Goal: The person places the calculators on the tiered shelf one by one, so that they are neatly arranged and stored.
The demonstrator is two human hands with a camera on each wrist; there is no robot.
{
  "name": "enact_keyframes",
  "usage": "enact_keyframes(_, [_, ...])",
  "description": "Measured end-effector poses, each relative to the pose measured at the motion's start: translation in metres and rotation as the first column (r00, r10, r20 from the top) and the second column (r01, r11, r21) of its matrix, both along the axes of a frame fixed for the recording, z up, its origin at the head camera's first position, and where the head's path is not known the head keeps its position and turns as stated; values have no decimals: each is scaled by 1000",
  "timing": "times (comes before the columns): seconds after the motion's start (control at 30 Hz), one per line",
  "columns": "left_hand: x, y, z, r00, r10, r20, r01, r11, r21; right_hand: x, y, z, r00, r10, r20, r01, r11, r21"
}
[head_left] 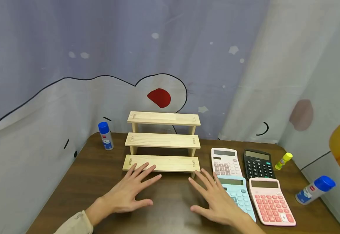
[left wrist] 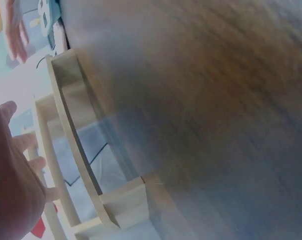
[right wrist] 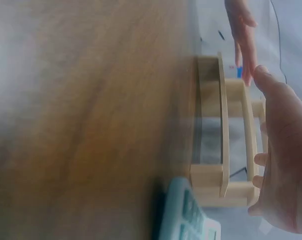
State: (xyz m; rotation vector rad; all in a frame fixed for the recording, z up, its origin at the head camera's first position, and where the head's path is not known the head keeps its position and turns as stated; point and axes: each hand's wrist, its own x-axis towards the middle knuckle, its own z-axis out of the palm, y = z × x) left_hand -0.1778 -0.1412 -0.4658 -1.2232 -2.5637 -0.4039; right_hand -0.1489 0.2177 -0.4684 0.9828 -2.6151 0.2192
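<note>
Both hands hover above the brown table with fingers spread and nothing held. The left hand (head_left: 130, 191) is before the left end of a three-step wooden rack (head_left: 162, 140), its fingertips overlapping the lowest step in the head view. To the right, the right hand (head_left: 216, 201) reaches toward the rack's lower right corner and partly covers a light blue calculator (head_left: 240, 195). In the left wrist view the rack (left wrist: 71, 130) stands beyond the left hand (left wrist: 16, 175). The right wrist view shows the right hand (right wrist: 288, 160) above the table, near the rack (right wrist: 224, 125).
Beside the blue calculator are a white calculator (head_left: 225, 162), a black calculator (head_left: 258, 164) and a pink calculator (head_left: 273, 201). A yellow glue stick (head_left: 283, 161) and a blue-capped bottle (head_left: 314, 190) lie farther right. Another blue-capped bottle (head_left: 105, 136) stands left of the rack. A curtain (head_left: 55, 107) hangs behind.
</note>
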Motion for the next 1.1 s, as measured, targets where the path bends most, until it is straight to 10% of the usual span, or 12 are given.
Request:
enact_keyframes(0.37, [-7, -13, -1, 982, 136, 128, -154, 978, 141, 8, 25, -11, 980, -195, 47, 198, 978, -69])
enact_keyframes(0.7, [-13, -20, 1, 902, 245, 356, -355, 889, 289, 8, 40, -14, 933, -330, 143, 350, 924, -153])
enact_keyframes(0.93, [-26, -27, 1, 758, 152, 634, -490, 774, 401, 5, 50, -13, 881, -437, 183, 467, 864, -187])
enact_keyframes(1.1, [-35, -31, 5, 614, 6, 790, -632, 602, 487, 4, 55, -12, 833, -507, 223, 551, 801, -237])
